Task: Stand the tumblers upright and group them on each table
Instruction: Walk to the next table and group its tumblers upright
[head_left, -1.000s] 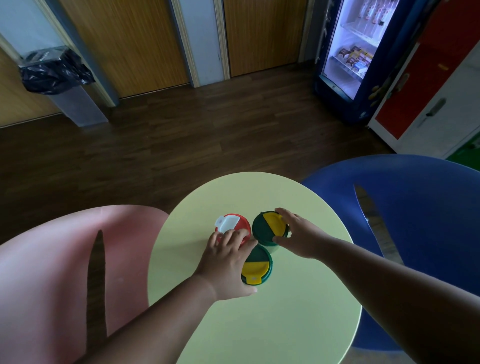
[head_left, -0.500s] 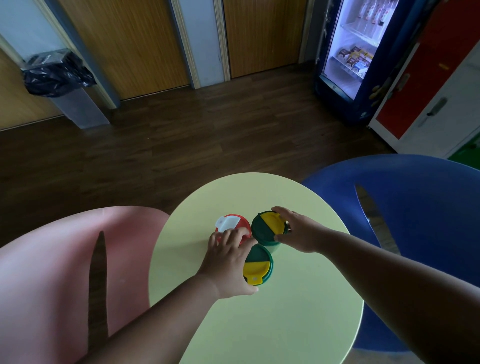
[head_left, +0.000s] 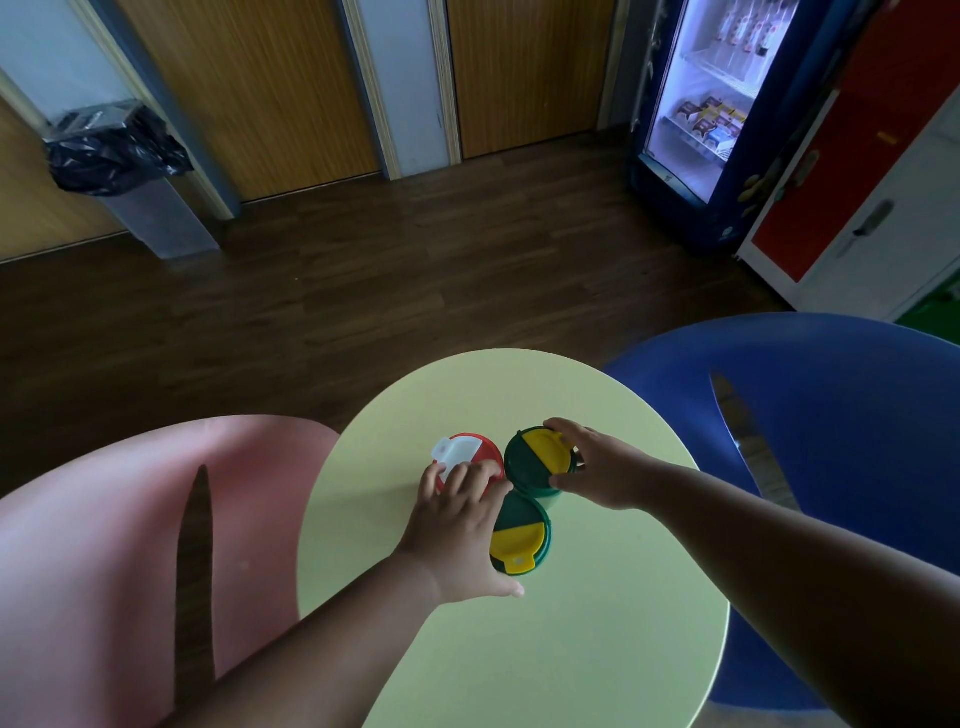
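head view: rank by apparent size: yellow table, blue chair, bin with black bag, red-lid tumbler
1. yellow table and blue chair: both cropped by the frame, too close to rank.
2. bin with black bag, farther away, so true size unsure.
3. red-lid tumbler, smallest.

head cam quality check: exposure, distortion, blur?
Head view: dim room, the lit fridge blown out; wide-angle bending of door frames at the edges; tumblers' lids, like the red lid, are sharp; left hand and right hand show no motion blur.

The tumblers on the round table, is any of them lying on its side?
No. The red tumbler and both green tumblers show their lids facing up, standing close together on the yellow table.
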